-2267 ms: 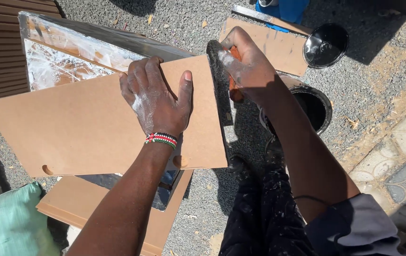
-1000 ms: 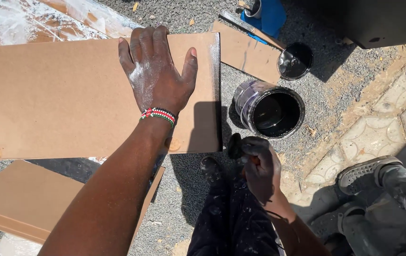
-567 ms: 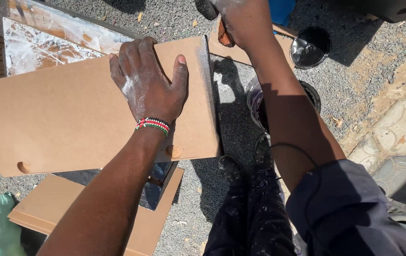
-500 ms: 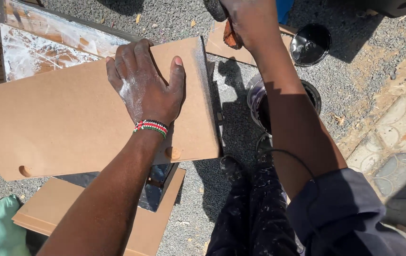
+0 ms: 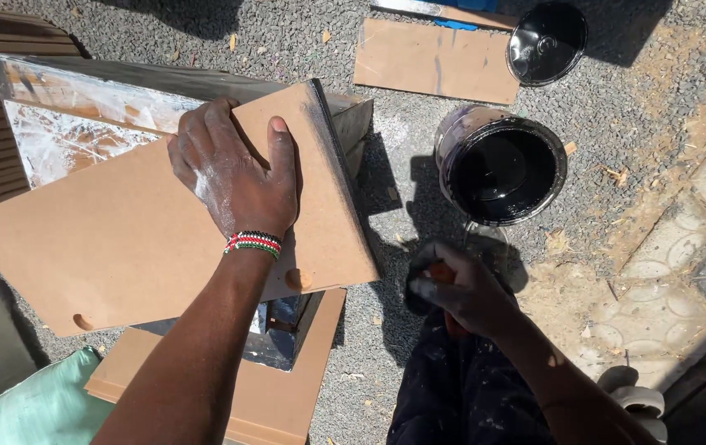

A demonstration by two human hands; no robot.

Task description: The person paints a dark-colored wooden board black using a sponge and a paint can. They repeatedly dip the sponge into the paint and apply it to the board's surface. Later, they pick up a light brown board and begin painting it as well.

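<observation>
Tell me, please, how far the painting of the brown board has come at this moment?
Done: the right edge of the brown board already looks dark. In hand: the left hand presses flat on the board, and the right hand holds a small dark applicator with an orange part below the open can of black paint. Left: the board's broad face is bare brown.

Hard sunlight from the far side bleaches the gravel around me sharply, glares off the paint can, and leaves my right hand shadowed.
</observation>
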